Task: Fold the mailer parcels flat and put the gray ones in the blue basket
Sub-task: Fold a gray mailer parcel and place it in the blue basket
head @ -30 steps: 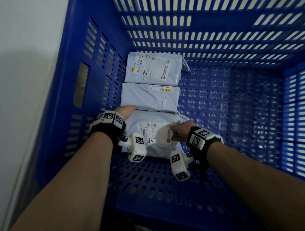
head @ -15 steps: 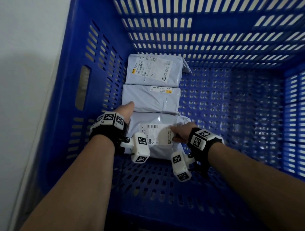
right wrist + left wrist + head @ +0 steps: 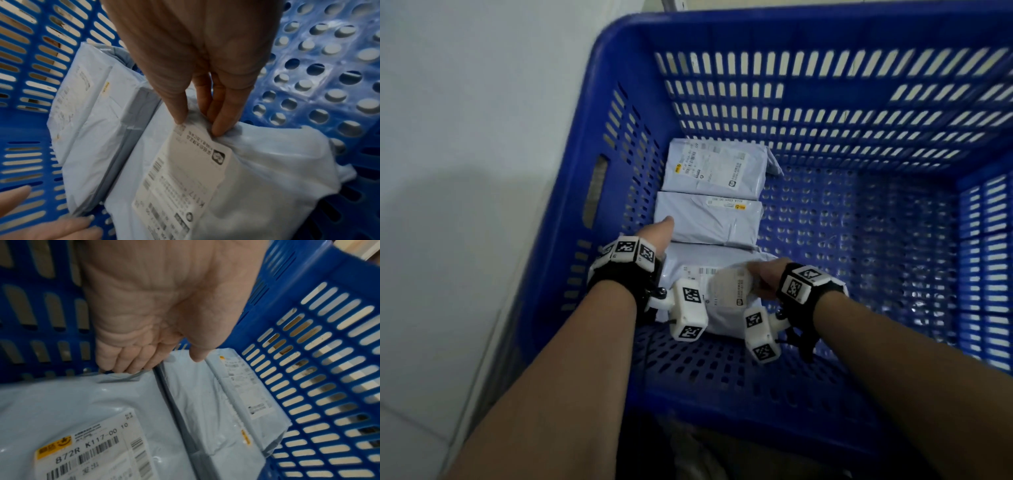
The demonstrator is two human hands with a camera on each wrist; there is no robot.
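Head view, basket: the blue basket has slotted walls and a perforated floor; a white wall stands beside its left side.
Head view, parcels: three gray mailer parcels lie in a row along the basket's left wall, each touching the next. The far parcel shows a label face up, the middle parcel carries a narrow label strip, and the near parcel lies closest to the person.
Head view, left hand: the left hand sits at the near parcel's left edge, thumb extended toward the middle parcel; the fingers are hidden behind the wrist band.
Head view, right hand: the right hand rests on the near parcel's right side, on the shipping label.
Left wrist view, left hand: the fingers curl over the near parcel's edge beside the basket wall; the thumb points down over the middle parcel. Whether the thumb touches the film is probably not decidable here.
Right wrist view, right hand: thumb and fingertips pinch a bunched fold of the near parcel at the label's top edge.
Right wrist view, parcels: the middle parcel lies flat against the near parcel's left side.
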